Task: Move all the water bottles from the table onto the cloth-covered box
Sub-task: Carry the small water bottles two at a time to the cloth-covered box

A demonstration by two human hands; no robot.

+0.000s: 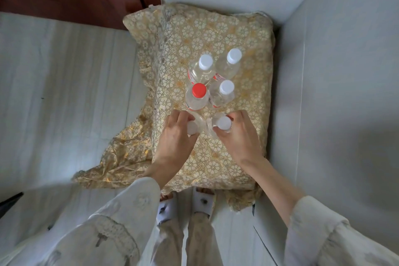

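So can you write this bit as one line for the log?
left hand: holds white-capped bottle | right hand: holds white-capped bottle | both at cloth-covered box | four bottles stand there, one red-capped

The bottles [218, 95] are clear, glossy plastic with matt plastic caps [226, 87], one red. The cloth [216, 157] is patterned, faintly shiny gold fabric, crumpled at the near left. The floor [54, 93] looks like pale, smooth wood-grain boards.
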